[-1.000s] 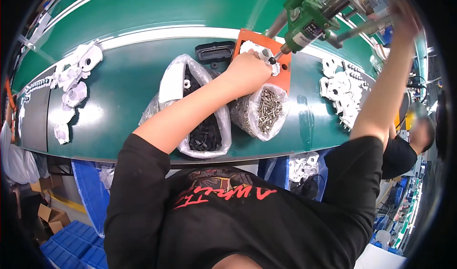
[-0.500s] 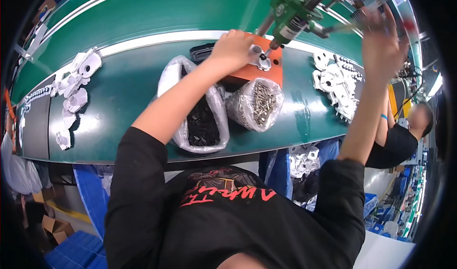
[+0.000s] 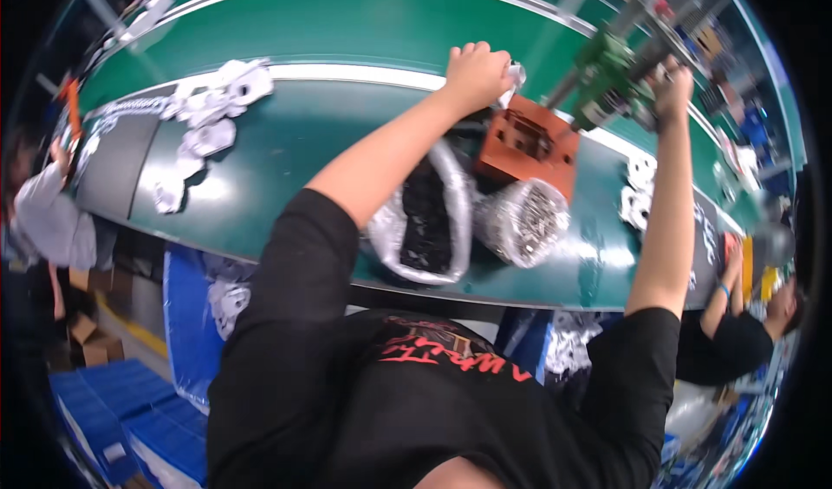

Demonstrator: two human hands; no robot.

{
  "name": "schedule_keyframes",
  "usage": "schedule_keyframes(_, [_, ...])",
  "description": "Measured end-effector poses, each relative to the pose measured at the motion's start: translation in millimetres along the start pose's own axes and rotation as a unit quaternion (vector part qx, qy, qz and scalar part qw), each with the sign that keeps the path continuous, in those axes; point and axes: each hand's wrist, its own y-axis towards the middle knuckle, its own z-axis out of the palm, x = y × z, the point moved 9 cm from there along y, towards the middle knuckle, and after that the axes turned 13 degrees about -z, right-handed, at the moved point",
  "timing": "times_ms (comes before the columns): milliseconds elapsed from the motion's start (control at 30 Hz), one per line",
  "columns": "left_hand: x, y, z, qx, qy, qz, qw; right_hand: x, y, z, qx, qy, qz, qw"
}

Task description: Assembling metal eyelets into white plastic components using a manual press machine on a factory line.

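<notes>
My left hand (image 3: 479,75) is closed around a white moulded part (image 3: 516,77), which juts out beyond its fingers and is mostly hidden. It hovers over the far side of an orange fixture block (image 3: 557,170), whose dark recess holds no white part. At the right, my right hand (image 3: 672,92) is curled around the lever of a green bench press (image 3: 605,77); the grip is blurred. In front of the block sit a clear bag of small metal pins (image 3: 539,222) and a plastic bag of black parts (image 3: 426,229).
White moulded parts (image 3: 208,136) lie along the bench's left side, with more (image 3: 640,190) at right. A green conveyor belt (image 3: 381,28) runs behind. Blue bins (image 3: 192,316) stand below the bench. A co-worker (image 3: 732,342) is at right, another person (image 3: 52,203) at far left.
The white part has left the orange block in my left hand. My right hand has come down and closer to the press body. The whole view has shifted and turned.
</notes>
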Motion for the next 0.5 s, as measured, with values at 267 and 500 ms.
schedule_keyframes(267, [158, 28, 2, 0.002, -0.008, -0.265, 0.964, 26, 3, 39, 0.104, -0.019, -0.170, 0.980])
schedule_keyframes(500, [253, 41, 18, 0.038, -0.073, -0.280, 0.956, -25, 28, 52, 0.087, 0.021, -0.101, 0.991])
